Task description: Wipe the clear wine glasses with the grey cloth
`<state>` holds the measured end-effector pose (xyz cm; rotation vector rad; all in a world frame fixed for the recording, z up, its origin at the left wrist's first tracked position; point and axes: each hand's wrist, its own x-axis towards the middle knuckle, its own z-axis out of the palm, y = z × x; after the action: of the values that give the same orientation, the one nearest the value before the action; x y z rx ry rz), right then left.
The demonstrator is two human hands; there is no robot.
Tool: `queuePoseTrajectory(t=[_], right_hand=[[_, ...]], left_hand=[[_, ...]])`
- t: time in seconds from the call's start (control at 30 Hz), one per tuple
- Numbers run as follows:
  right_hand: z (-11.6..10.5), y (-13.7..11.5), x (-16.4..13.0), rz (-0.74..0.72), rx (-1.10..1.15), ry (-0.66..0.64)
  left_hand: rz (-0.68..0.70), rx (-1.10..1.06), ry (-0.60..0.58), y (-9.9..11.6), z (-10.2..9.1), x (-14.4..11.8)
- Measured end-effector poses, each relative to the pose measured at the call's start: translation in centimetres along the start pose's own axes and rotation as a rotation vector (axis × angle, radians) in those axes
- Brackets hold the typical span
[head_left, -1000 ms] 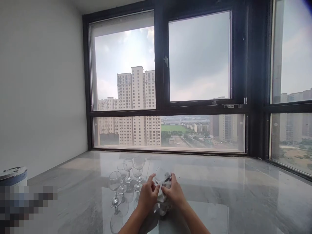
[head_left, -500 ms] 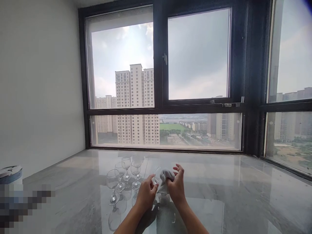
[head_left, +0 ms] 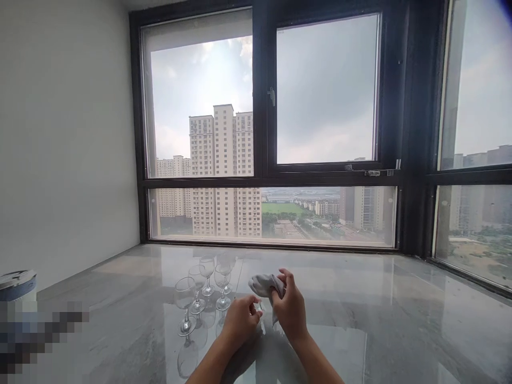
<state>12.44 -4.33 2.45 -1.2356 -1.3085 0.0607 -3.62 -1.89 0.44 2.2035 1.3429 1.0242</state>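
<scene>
My left hand [head_left: 241, 319] is closed, its fingers pinched on the clear foot or stem of a wine glass [head_left: 260, 307]. Only a small part of that glass shows; its bowl seems to be under the cloth. A light grey cloth [head_left: 264, 284] is bunched in my right hand [head_left: 288, 306], thumb on the near side and fingers curled at the far side. Both hands are close together just above the glossy surface. To the left of my left hand stand several upright wine glasses in a group, the nearest wine glass [head_left: 185, 296] at the front left.
The grey marble-patterned surface [head_left: 336, 304] is shiny and mirrors the glasses. A white tub with a blue band [head_left: 18, 288] stands at the left edge, partly pixelated. Dark-framed windows [head_left: 272, 182] rise behind, and a plain wall [head_left: 68, 138] is on the left.
The cloth has moved left and now lies over the bowl of the held glass, which showed clearly before. My left hand has turned and dropped slightly, its fingers more tightly curled.
</scene>
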Motion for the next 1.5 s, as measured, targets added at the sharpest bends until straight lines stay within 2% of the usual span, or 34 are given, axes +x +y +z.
queuePoseTrajectory(t=[0.13, 0.23, 0.37, 0.43, 0.53, 0.7, 0.8, 0.9, 1.0, 1.1, 1.23, 1.33, 1.5], right_hand=[[0.0, 0.7, 0.6, 0.051, 0.054, 0.025], [-0.3, 1.3, 1.3, 0.140, 0.091, 0.098], [-0.9, 2.1, 1.8, 0.269, 0.081, 0.225], [-0.8, 2.5, 1.8, 0.310, 0.073, 0.228], [-0.1, 3.0, 1.3, 0.324, 0.091, 0.099], [1.7, 2.5, -0.2, 0.259, 0.156, -0.206], [2.2, 1.8, -0.8, 0.241, 0.256, -0.295], [2.3, 1.5, -0.9, 0.291, 0.362, -0.389], [2.3, 1.6, -0.9, 0.305, 0.424, -0.465], [2.4, 1.7, -0.8, 0.282, 0.447, -0.500], [2.5, 1.5, -0.9, 0.260, 0.482, -0.437], [2.4, 1.1, -0.8, 0.264, 0.527, -0.383], [1.9, 0.5, -0.3, 0.364, 0.657, -0.340]], left_hand=[[0.025, 0.027, -0.038, 0.3, -0.2, -0.3], [0.070, 0.008, -0.029, 0.5, -0.1, -0.5], [0.081, -0.079, 0.083, 0.2, -0.1, -0.2], [0.056, -0.138, 0.182, 0.0, -0.2, 0.0], [0.024, -0.181, 0.282, -0.2, -0.3, 0.3], [0.046, -0.235, 0.307, -0.1, -0.2, 0.3], [0.060, -0.259, 0.357, -0.2, 0.0, 0.4], [0.074, -0.312, 0.394, -0.4, 0.2, 0.7], [0.065, -0.381, 0.359, -0.5, 0.4, 0.9], [0.073, -0.399, 0.264, -0.3, 0.5, 0.7], [0.065, -0.313, 0.121, 0.1, 0.5, 0.2], [0.057, -0.290, 0.108, 0.2, 0.5, 0.2], [0.064, -0.258, 0.056, -0.1, 0.7, 0.2]])
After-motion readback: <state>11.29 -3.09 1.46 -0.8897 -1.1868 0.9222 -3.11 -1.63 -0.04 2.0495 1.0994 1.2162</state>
